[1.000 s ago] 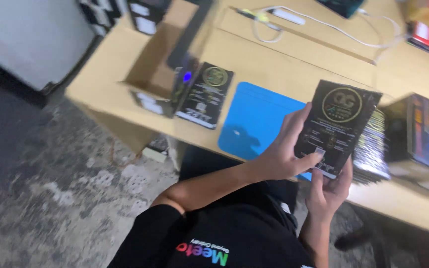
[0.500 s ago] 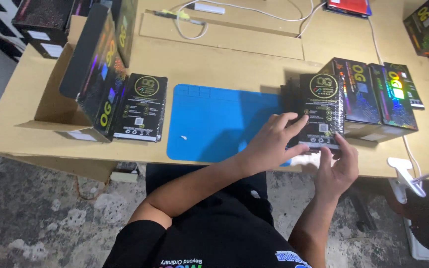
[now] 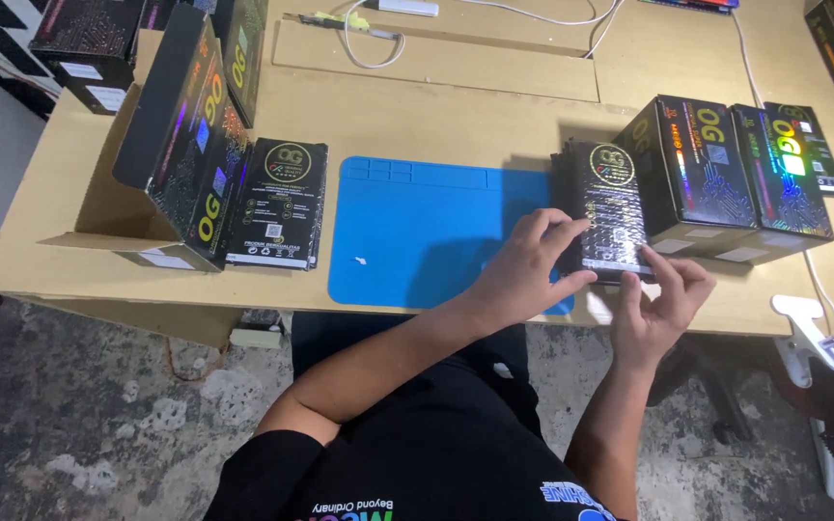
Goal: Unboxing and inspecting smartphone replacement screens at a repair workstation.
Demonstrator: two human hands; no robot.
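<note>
Near the worktop's front edge, right of the blue mat (image 3: 417, 227), my left hand (image 3: 523, 270) grips the left side of a flat black packet stack (image 3: 608, 207) while my right hand (image 3: 663, 299) pinches its near end; it lies against two black boxes (image 3: 726, 178), both closed. At the left corner a brown carton (image 3: 113, 212) stands open, more black boxes (image 3: 195, 145) upright inside

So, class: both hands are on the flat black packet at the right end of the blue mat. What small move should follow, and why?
Probably square the flat black packet flush against the glossy black box beside it, then let go. The left hand rests on its near left side and the right hand pinches its near edge, and it lies partly over the blue silicone mat, close beside the box.
</note>
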